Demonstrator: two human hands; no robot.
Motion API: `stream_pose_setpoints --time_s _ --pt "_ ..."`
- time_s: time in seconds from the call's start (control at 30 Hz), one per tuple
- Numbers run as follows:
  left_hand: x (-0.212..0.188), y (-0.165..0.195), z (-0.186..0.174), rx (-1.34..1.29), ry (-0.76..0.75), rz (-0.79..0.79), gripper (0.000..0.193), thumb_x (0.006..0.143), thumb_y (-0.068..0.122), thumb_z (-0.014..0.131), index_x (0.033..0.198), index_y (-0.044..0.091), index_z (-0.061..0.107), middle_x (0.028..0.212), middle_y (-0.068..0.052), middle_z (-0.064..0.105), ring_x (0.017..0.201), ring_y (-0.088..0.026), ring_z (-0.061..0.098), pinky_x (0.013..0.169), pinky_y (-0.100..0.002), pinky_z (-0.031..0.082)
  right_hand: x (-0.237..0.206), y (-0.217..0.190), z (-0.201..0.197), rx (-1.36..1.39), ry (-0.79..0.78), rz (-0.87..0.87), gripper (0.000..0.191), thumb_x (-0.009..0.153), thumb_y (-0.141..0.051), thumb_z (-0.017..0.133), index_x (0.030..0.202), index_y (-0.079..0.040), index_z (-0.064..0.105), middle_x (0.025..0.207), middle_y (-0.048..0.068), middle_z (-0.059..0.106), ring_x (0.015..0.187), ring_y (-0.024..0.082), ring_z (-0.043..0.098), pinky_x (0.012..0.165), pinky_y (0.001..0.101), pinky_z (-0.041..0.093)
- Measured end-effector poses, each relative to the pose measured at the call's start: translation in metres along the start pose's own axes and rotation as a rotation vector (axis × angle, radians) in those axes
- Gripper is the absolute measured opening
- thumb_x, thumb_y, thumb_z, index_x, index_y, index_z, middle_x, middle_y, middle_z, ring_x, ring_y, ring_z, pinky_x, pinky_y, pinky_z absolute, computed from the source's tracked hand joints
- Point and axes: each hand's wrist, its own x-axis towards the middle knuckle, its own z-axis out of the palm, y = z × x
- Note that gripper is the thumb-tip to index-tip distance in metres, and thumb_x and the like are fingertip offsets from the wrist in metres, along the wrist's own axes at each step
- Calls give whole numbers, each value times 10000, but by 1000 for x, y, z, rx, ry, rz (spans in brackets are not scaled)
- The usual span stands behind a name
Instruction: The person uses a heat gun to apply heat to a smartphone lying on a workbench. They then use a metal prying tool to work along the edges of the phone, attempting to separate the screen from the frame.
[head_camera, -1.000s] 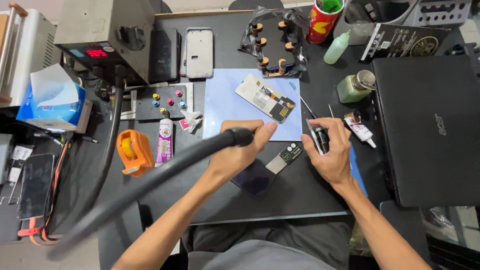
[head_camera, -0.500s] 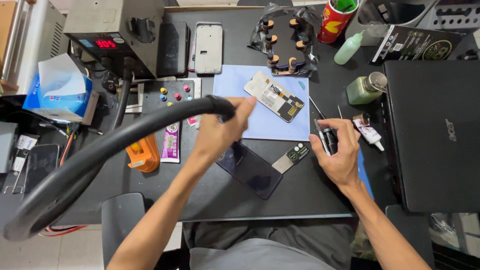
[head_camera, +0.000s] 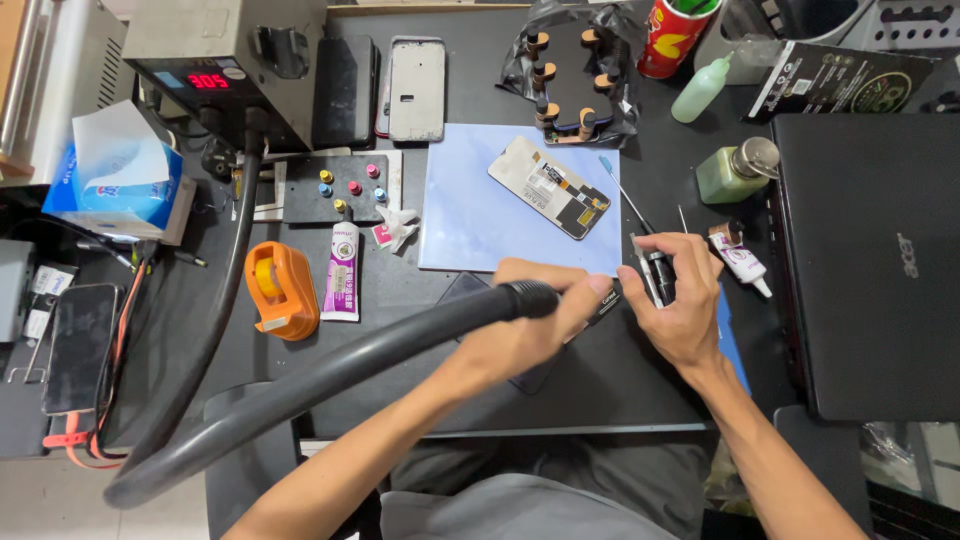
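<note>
My left hand (head_camera: 530, 335) grips the end of a thick black hose (head_camera: 330, 375) and points it to the right, low over a dark phone panel (head_camera: 468, 290) that it mostly covers. The hose loops back left to a grey heat station (head_camera: 230, 70). My right hand (head_camera: 685, 310) is closed on a small black tool with metal tips (head_camera: 655, 272), just right of the hose end. A small dark part (head_camera: 606, 302) peeks out between the two hands. A phone screen unit (head_camera: 548, 187) lies back-up on a pale blue mat (head_camera: 470, 220) beyond them.
A closed black laptop (head_camera: 880, 270) fills the right side. Left of the mat are an orange tape dispenser (head_camera: 283, 290), a glue tube (head_camera: 342, 272) and a tissue box (head_camera: 120, 185). A green bottle (head_camera: 735, 172), a phone frame (head_camera: 415, 90) and a phone (head_camera: 80, 345) lie around.
My left hand has swung the hose end back right and down over the dark panel, close to my right hand. My right hand has hardly moved.
</note>
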Motion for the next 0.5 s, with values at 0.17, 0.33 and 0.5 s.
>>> stream_pose_setpoints --time_s 0.17,0.33,0.5 --pt "16 -7 -22 -105 161 -38 418 1008 257 632 661 25 620 547 33 501 501 -52 451 457 -258 352 -1 2 -5 -5 0 6 338 893 -183 789 1161 -39 640 1137 103 656 1076 289 604 988 391 391" --pt "26 -11 -53 -94 277 -52 471 1018 305 633 627 44 601 534 20 517 468 -58 472 447 -244 357 0 4 -8 -10 2 7 337 895 -183 791 1159 -36 642 1138 110 652 1071 292 599 986 388 391" --pt "32 -9 -74 -50 350 24 479 1026 321 627 638 45 576 550 26 499 477 -56 482 453 -243 383 2 6 -7 -4 2 3 340 903 -190 790 1164 -34 639 1146 113 651 1080 293 601 995 383 395"
